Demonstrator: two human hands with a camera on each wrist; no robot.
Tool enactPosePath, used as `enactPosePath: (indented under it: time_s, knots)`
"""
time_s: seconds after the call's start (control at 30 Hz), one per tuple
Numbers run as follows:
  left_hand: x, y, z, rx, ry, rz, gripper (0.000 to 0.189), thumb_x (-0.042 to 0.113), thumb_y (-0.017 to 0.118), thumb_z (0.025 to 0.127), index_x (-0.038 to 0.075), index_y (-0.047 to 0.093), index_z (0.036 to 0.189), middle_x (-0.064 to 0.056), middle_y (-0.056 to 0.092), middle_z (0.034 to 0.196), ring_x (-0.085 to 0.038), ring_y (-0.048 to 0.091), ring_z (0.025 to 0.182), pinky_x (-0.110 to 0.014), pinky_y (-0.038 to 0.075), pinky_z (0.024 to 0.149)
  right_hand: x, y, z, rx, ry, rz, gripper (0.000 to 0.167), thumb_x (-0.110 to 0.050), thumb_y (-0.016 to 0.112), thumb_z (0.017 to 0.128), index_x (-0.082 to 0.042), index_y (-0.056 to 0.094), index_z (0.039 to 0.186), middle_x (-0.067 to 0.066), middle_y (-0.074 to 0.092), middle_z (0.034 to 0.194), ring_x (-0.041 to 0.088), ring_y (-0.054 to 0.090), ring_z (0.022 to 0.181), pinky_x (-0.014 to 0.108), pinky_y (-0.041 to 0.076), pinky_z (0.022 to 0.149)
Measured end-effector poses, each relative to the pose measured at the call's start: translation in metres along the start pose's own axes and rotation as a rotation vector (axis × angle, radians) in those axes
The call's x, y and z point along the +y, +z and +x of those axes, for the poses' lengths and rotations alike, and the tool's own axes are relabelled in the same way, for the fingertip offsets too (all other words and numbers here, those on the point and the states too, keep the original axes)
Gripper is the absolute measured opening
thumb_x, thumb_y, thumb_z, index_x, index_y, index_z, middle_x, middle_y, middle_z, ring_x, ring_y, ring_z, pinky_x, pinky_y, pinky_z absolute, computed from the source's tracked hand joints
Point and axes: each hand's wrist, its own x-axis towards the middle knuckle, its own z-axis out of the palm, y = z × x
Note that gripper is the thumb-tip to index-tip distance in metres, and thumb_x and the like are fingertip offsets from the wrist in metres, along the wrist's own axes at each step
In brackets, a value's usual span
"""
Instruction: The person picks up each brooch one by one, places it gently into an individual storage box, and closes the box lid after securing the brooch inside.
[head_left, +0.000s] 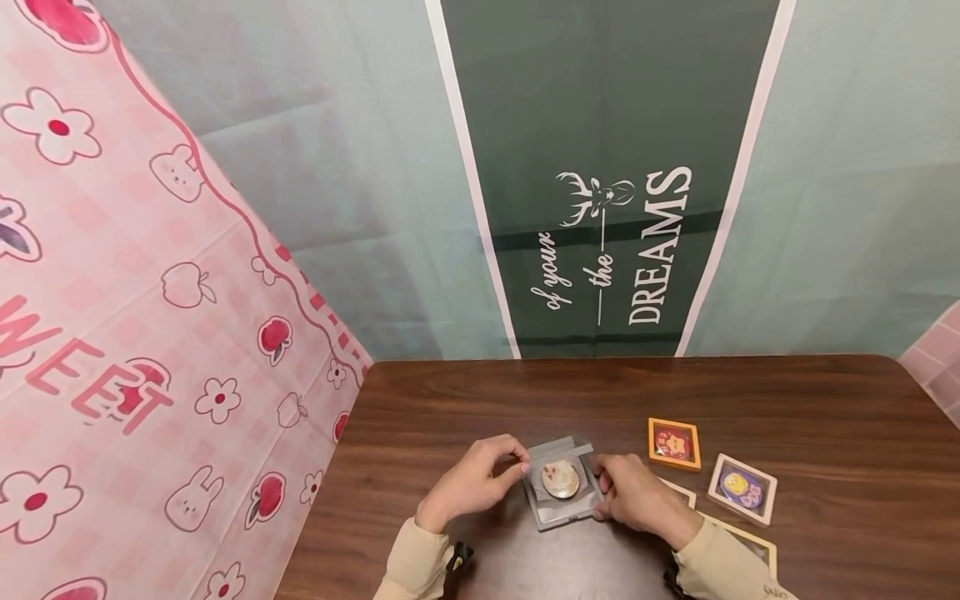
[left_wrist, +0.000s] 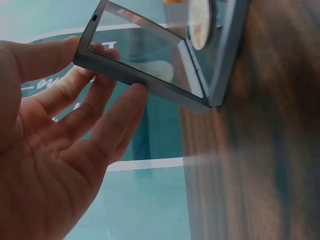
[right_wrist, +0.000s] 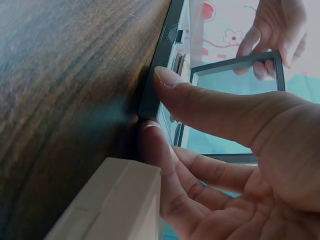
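Observation:
A grey hinged display frame [head_left: 547,523] with clear film windows stands partly unfolded on the table, its lid [left_wrist: 135,80] raised at an angle. Against the film of the lower half sits a round cream badge [head_left: 560,479] with reddish marks. My left hand [head_left: 478,477] pinches the lid's corner between thumb and fingers, as the left wrist view shows. On the opposite side my right hand [head_left: 637,492] grips the edge of the lower half, thumb on top and index finger at its outer edge near the tabletop.
To the right lie an orange frame [head_left: 674,443] with a red star badge and a white frame [head_left: 742,490] with a purple and yellow badge. A cream frame [head_left: 678,492] and a yellow frame [head_left: 750,542] are partly hidden by my right arm. Cloth hangs behind the wooden table [head_left: 465,400].

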Motion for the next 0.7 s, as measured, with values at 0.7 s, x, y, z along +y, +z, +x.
enactPosePath:
  time_s: [0.7]
  knots:
    - [0.003, 0.024, -0.018, -0.006, 0.107, 0.243, 0.005, 0.021, 0.075, 0.102, 0.016, 0.074, 0.102, 0.008, 0.074, 0.103, -0.007, 0.063, 0.102, -0.024, 0.053, 0.096, -0.001, -0.003, 0.000, -0.032, 0.012, 0.052, 0.039, 0.005, 0.094, 0.067, -0.008, 0.061, 0.085, -0.002, 0.057, 0.072, -0.001, 0.052, 0.056, 0.021, 0.044, 0.052]
